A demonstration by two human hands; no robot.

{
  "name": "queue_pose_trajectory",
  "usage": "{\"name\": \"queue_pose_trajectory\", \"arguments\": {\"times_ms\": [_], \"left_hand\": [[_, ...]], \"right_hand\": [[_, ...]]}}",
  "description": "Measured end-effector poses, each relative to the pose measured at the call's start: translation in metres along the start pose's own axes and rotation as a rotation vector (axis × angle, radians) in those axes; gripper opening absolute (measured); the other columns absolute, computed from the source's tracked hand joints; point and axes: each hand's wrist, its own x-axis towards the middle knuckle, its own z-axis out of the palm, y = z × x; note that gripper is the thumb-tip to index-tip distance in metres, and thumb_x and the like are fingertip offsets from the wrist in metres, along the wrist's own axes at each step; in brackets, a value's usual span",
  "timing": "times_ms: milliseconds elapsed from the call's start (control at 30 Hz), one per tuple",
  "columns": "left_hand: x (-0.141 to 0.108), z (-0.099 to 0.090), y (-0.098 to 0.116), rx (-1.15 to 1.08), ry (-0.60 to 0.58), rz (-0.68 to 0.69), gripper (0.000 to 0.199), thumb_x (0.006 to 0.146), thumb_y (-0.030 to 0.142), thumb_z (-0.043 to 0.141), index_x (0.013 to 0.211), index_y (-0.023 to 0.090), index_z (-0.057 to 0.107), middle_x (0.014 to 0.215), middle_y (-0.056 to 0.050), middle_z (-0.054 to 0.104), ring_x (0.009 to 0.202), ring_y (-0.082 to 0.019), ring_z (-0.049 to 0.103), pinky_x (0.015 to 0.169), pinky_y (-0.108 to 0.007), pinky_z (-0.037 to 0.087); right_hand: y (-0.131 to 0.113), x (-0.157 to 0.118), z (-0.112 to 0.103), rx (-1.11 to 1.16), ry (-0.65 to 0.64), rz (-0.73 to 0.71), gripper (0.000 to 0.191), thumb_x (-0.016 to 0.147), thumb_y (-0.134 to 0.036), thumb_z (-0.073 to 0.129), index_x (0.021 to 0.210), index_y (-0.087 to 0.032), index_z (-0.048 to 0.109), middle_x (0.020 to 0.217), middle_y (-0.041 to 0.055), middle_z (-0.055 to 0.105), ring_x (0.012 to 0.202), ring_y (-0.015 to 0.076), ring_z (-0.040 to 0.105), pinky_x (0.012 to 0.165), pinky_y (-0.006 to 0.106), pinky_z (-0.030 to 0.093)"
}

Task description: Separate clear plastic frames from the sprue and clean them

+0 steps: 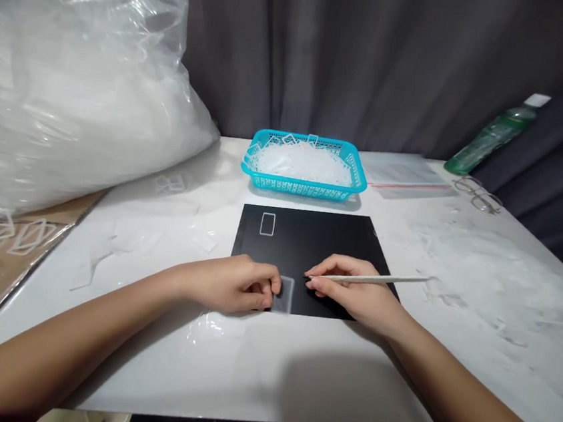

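My left hand [248, 285] rests on the near edge of a black mat [319, 235], fingers curled in. Its thumb and forefinger close on the left edge of a clear rectangular piece [285, 295] with a whitish border. My right hand [354, 286] lies over the mat's right side, closed round a slender white pen-like tool [385, 279]. The tool's dark tip points left, towards the clear piece, and is apart from it. A small white rectangular frame [267, 224] lies at the mat's far left.
Behind the mat stands a blue plastic basket [308, 189] heaped with white pieces. A large clear bag [82, 96] bulges at the left, with loose white frames [32, 236] on cardboard below. Zip bags [406, 174], glasses [479, 195] and a green bottle [495, 139] are at the back right.
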Motion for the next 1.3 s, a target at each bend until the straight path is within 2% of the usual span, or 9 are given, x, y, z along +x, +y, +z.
{"name": "queue_pose_trajectory", "arguments": {"times_ms": [167,267,400,533,767,1067,1133,1200,1300], "left_hand": [[0.008,0.002,-0.013,0.312,0.088,0.288,0.014,0.091,0.02,0.048,0.096,0.018,0.06,0.083,-0.003,0.069,0.071,-0.013,0.061,0.064,-0.023,0.045],[0.014,0.006,-0.023,0.495,0.235,0.404,0.019,0.092,0.028,0.05,0.103,0.019,0.062,0.099,-0.007,0.068,0.093,-0.02,0.061,0.083,-0.033,0.046],[0.017,0.014,-0.03,0.521,0.382,0.271,0.04,0.09,0.04,0.054,0.124,0.019,0.054,0.128,-0.01,0.058,0.121,-0.026,0.051,0.101,-0.043,0.04],[0.018,0.021,-0.029,0.531,0.367,0.176,0.053,0.088,0.047,0.054,0.132,0.02,0.047,0.141,-0.01,0.047,0.135,-0.029,0.037,0.11,-0.05,0.03],[0.02,0.024,-0.031,0.579,0.346,0.104,0.073,0.083,0.058,0.054,0.139,0.014,0.038,0.15,-0.017,0.031,0.139,-0.035,0.028,0.112,-0.056,0.024],[0.019,0.023,-0.029,0.596,0.332,0.118,0.082,0.078,0.061,0.059,0.14,0.013,0.038,0.151,-0.022,0.028,0.139,-0.04,0.026,0.11,-0.061,0.023],[0.019,0.022,-0.029,0.589,0.348,0.185,0.071,0.076,0.058,0.064,0.133,0.018,0.048,0.149,-0.019,0.034,0.138,-0.04,0.027,0.108,-0.064,0.022],[0.019,0.022,-0.028,0.594,0.354,0.307,0.042,0.08,0.048,0.064,0.114,0.024,0.062,0.141,-0.012,0.046,0.134,-0.037,0.034,0.108,-0.063,0.021],[0.018,0.026,-0.023,0.582,0.314,0.47,0.015,0.091,0.03,0.055,0.092,0.021,0.068,0.12,-0.007,0.062,0.115,-0.025,0.054,0.107,-0.052,0.03]], "right_hand": [[-0.001,-0.002,0.0,-0.024,-0.006,0.061,0.023,0.075,-0.039,0.072,0.088,-0.02,0.069,0.087,0.0053,0.072,0.077,0.018,0.066,0.064,0.028,0.05],[-0.007,-0.006,0.003,-0.036,-0.098,0.079,0.019,0.078,-0.037,0.069,0.087,-0.021,0.068,0.081,0.0045,0.071,0.072,0.0169,0.065,0.059,0.026,0.047],[-0.01,-0.008,0.008,-0.208,-0.244,0.035,0.011,0.08,-0.03,0.064,0.084,-0.022,0.07,0.076,0.0014,0.07,0.064,0.0128,0.06,0.053,0.023,0.042],[-0.006,-0.007,0.011,-0.286,-0.297,0.012,0.011,0.08,-0.028,0.063,0.084,-0.023,0.072,0.084,0.0004,0.071,0.069,0.0125,0.061,0.058,0.023,0.043],[-0.005,-0.006,0.013,-0.352,-0.3,0.015,0.014,0.08,-0.031,0.063,0.085,-0.024,0.074,0.086,0.0007,0.073,0.07,0.0135,0.062,0.058,0.024,0.043],[-0.012,-0.007,0.013,-0.317,-0.285,0.009,0.012,0.079,-0.027,0.064,0.083,-0.023,0.074,0.079,0.0002,0.072,0.065,0.0123,0.059,0.056,0.023,0.041],[-0.01,-0.006,0.011,-0.247,-0.259,0.016,0.009,0.078,-0.026,0.066,0.079,-0.021,0.073,0.074,0.0012,0.071,0.062,0.0119,0.057,0.054,0.023,0.04],[-0.007,-0.005,0.006,-0.113,-0.174,0.022,0.008,0.077,-0.026,0.068,0.075,-0.019,0.07,0.068,0.0012,0.068,0.056,0.0103,0.053,0.05,0.022,0.038],[-0.002,-0.002,-0.002,0.192,0.003,0.008,0.012,0.076,-0.029,0.072,0.072,-0.019,0.066,0.06,-0.0011,0.062,0.048,0.0082,0.046,0.044,0.022,0.034]]}}
